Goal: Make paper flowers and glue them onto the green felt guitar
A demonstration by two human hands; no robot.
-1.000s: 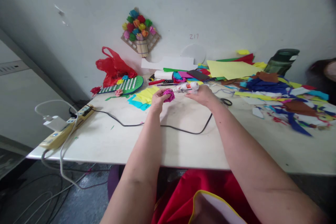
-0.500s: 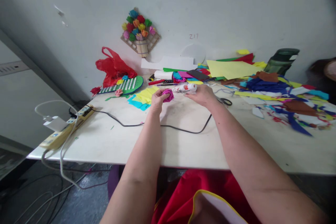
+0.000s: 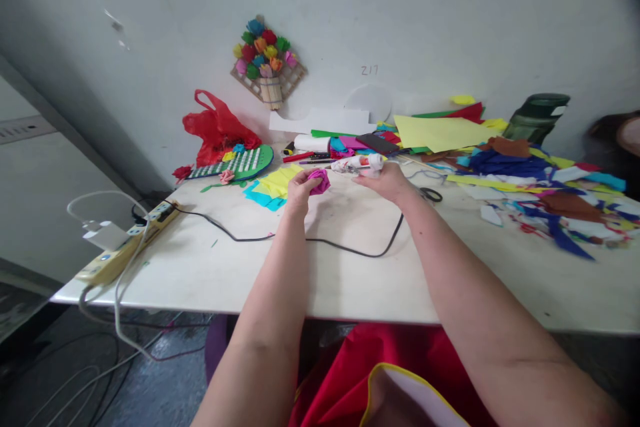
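Observation:
A magenta paper flower (image 3: 319, 182) is pinched between the fingers of my left hand (image 3: 299, 188). My right hand (image 3: 385, 181) is wrapped round a white glue gun (image 3: 357, 163), whose tip points left, close above the flower. From below my right hand a black cord (image 3: 345, 248) runs across the table to the power strip (image 3: 125, 247). Beyond my left hand lie yellow paper (image 3: 276, 180) and blue paper (image 3: 263, 197). Black-handled scissors (image 3: 431, 195) rest beside my right wrist.
Paper scraps (image 3: 520, 163) are heaped on the right of the table (image 3: 360, 290), near a dark green bottle (image 3: 537, 119). At the back left are a red bag (image 3: 217, 123) and a green board (image 3: 250, 161) with paper flowers. Part of a person's head shows at the far right.
The glue gun has shifted slightly right and its body has turned a little in my right hand. The flower has tilted slightly in my left hand.

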